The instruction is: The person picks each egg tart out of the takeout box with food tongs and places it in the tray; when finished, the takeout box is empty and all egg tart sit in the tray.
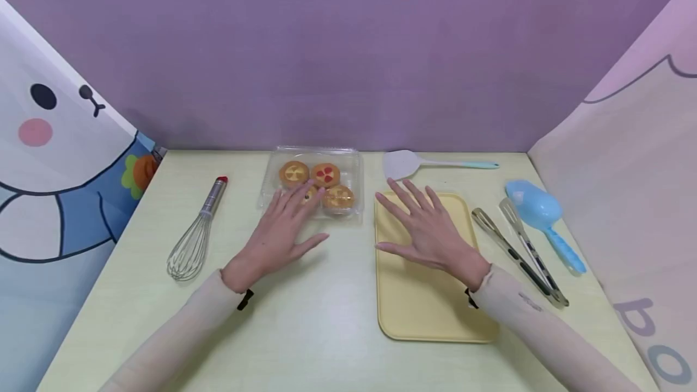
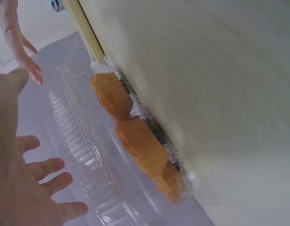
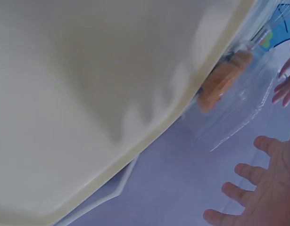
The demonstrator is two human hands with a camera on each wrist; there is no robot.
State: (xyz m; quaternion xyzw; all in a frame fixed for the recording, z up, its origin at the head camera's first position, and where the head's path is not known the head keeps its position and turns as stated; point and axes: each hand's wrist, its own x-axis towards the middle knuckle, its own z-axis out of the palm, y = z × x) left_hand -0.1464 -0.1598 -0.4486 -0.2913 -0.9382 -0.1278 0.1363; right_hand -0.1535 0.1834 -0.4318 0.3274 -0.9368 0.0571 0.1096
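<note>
My left hand [image 1: 280, 231], palm down with fingers spread, hovers just in front of a clear plastic box [image 1: 354, 165]. Its fingers overlap the box in the head view; the left wrist view shows them apart from the lid. Inside are several round pastries [image 1: 338, 197] with fruit-like toppings, one partly hidden by the fingers. Over the upper part of a yellow tray [image 1: 414, 313] my right hand [image 1: 427, 231] is held, fingers spread too, casting a shadow on the tray. Nothing is in either hand. The right wrist view also has the tray [image 3: 88, 94] below the palm.
A whisk [image 1: 197, 231] lies at the left. Behind the tray is a spatula [image 1: 403, 164] with a light blue handle end. Metal tongs [image 1: 523, 259] and a blue scoop [image 1: 536, 204] lie to the right. A purple backdrop [image 1: 348, 65] rises behind the table.
</note>
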